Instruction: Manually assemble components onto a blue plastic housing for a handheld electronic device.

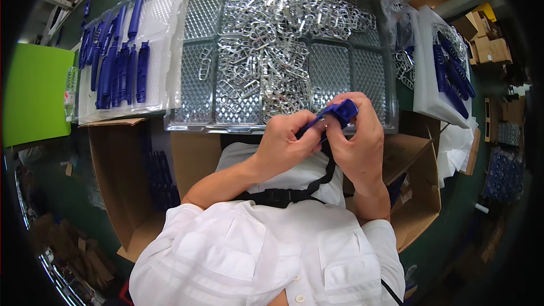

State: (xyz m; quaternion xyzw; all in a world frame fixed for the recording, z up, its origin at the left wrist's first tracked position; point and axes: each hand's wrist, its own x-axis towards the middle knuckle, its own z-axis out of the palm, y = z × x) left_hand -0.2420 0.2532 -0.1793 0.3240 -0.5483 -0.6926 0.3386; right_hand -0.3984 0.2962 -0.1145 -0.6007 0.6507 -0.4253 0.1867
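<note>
Both of my hands grip one blue plastic part, long and channel-shaped, held tilted over the front edge of the clear tray. My left hand pinches its lower left end. Around its upper right end the fingers of my right hand are closed, with the thumb pressed into the channel. A small shiny metal bit shows by the thumb tips; its shape is mostly hidden. Behind my hands, many loose metal clips shaped like slotted frames lie heaped across the tray's compartments.
At left, a white foam tray carries several blue parts; a plastic bottle lies beside it. A white foam block with more blue parts stands right. Open cardboard boxes flank my lap, the left one containing blue parts.
</note>
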